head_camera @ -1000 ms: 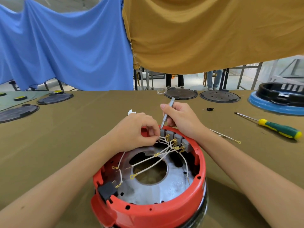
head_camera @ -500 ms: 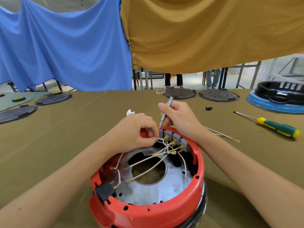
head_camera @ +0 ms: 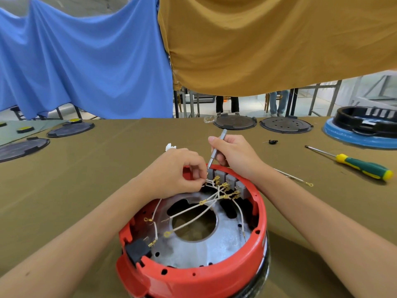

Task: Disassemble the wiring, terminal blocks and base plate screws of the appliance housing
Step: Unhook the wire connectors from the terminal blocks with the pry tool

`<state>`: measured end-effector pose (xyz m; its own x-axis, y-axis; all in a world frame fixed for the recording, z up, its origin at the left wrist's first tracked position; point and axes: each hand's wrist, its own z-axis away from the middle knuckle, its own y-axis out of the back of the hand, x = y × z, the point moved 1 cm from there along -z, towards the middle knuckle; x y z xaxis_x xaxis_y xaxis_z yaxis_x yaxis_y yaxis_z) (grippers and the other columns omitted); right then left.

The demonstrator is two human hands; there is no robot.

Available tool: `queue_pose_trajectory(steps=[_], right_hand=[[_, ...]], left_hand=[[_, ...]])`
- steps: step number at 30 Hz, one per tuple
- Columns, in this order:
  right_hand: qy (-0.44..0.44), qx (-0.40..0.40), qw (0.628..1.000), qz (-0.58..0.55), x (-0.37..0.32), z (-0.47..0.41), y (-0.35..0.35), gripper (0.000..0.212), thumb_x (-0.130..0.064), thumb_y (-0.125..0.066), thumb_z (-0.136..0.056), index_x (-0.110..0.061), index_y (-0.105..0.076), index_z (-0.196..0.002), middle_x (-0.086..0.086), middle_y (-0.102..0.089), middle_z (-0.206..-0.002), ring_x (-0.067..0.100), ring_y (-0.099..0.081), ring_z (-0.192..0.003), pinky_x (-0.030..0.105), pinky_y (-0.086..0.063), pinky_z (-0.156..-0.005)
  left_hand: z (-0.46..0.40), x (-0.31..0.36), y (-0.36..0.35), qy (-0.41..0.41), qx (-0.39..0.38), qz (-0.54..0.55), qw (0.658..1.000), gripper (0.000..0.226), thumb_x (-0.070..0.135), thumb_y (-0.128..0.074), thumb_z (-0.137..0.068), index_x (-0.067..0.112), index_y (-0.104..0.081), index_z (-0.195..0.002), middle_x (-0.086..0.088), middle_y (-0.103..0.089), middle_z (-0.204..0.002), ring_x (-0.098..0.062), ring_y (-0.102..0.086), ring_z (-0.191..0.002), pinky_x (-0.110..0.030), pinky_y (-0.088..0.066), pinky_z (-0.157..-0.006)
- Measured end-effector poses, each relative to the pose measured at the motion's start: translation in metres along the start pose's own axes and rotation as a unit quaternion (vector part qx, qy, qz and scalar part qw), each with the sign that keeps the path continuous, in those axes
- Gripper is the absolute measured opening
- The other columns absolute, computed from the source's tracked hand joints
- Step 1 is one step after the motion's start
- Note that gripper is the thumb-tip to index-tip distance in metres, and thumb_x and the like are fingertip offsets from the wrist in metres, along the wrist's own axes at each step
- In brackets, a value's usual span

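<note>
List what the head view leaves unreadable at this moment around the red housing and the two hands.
- Tip of the thin metal tool held by the right hand: hidden behind the left hand's fingers at the grey terminal blocks.
- What the left hand's grip pinches: probably a white wire, too small to confirm.
- Near rim of the red housing: cut off by the bottom edge.
- Base plate screws: not discernible.

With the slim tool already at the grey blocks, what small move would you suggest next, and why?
Probably press the slim grey metal tool into the leftmost grey terminal block while the left hand draws its pinched white wire out: the right hand has the tip there, and the other wires remain attached.
</note>
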<state>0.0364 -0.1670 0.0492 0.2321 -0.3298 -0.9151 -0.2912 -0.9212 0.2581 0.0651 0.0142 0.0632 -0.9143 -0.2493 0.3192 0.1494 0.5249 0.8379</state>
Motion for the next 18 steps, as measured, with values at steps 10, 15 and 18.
queue_pose_trajectory(steps=[10, 15, 18], right_hand=[[0.044, -0.028, 0.998, -0.018, 0.0006, 0.0005, -0.0005, 0.039, -0.032, -0.056, -0.101, -0.011, -0.057, -0.069, -0.003, -0.05, -0.052, 0.011, -0.042, -0.049, 0.021, -0.039, -0.054], [0.063, 0.013, 0.998, 0.015, 0.0, 0.0021, 0.0003, 0.044, -0.032, -0.057, -0.1, 0.0, -0.058, -0.069, -0.003, -0.054, -0.051, 0.011, -0.048, -0.05, 0.029, -0.045, -0.06], [0.069, 0.032, 0.997, -0.003, 0.0, 0.0033, 0.0006, 0.04, -0.031, -0.056, -0.101, -0.004, -0.06, -0.071, -0.005, -0.054, -0.05, 0.011, -0.048, -0.052, 0.032, -0.046, -0.062]], left_hand=[[-0.0005, 0.0042, 0.0011, 0.018, 0.008, 0.024, 1.0, 0.01, 0.009, -0.077, -0.079, 0.017, -0.072, -0.075, 0.007, -0.067, -0.066, -0.012, -0.062, -0.07, -0.021, -0.047, -0.074], [-0.0005, 0.0037, 0.0004, 0.034, 0.007, 0.02, 0.999, 0.011, 0.01, -0.077, -0.078, 0.018, -0.071, -0.075, 0.007, -0.063, -0.06, -0.01, -0.058, -0.067, -0.022, -0.046, -0.073], [-0.0004, 0.0027, 0.0019, 0.041, 0.012, 0.039, 0.998, 0.013, 0.009, -0.077, -0.078, 0.019, -0.07, -0.075, 0.006, -0.063, -0.061, -0.01, -0.058, -0.064, -0.022, -0.047, -0.071]])
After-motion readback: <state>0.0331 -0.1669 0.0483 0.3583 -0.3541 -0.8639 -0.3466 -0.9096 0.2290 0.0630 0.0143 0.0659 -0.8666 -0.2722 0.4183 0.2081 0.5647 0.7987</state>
